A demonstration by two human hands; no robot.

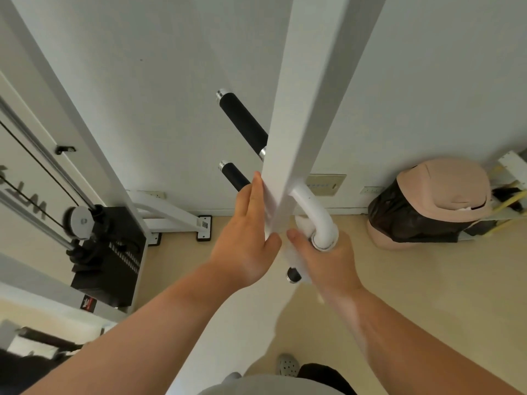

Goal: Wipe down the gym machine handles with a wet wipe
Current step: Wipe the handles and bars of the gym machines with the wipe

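Right hand (328,260) grips wipe (302,224) round handle (293,275) (seemingly); left hand (245,238) flat on beam (308,109)

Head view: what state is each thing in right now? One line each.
left hand, open, flat against the white post
right hand, gripping the wet wipe round the near handle
upper far handle, bare, untouched
lower far handle, bare, partly behind the left hand
bin, lid closed, dark bag inside

- We see a small gym room: white machine frame (310,81) with black-grip handles (242,121).
- We note a weight stack (114,252) and pulley (81,222).
- Lidded bin (439,195) by a plain wall.
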